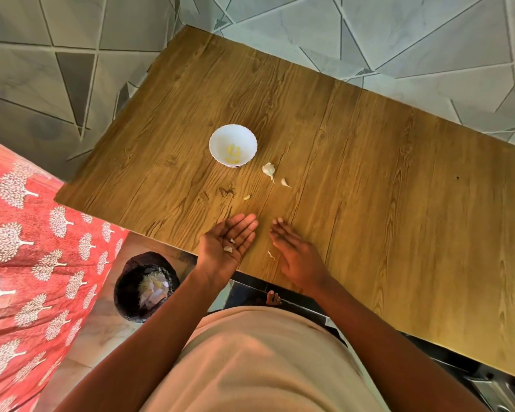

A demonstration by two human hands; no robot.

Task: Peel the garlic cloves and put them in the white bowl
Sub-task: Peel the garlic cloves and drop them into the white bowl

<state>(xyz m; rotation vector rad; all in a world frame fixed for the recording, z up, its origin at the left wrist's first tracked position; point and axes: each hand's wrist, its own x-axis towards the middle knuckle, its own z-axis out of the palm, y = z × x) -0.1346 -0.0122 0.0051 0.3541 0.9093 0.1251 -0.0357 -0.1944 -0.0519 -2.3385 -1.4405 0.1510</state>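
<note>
While both flat hands — left hand point(227, 244) cupping peel scraps point(228, 248) (palm up), right hand point(295, 253) — sit at table point(369, 173) edge

white bowl point(233, 135) | table point(369, 188) wood-grain brown | cloth point(27, 248) red, white tree print

— how's your light?
— bright and warm, you've got even daylight across the desk point(339, 138), no hard glare.
— shadows?
— soft ones only, close under your hands and the white bowl point(233, 145).
— sharpness?
— crisp in the middle; your wide lens bends the desk edges and the floor tiles point(72, 69).
</note>
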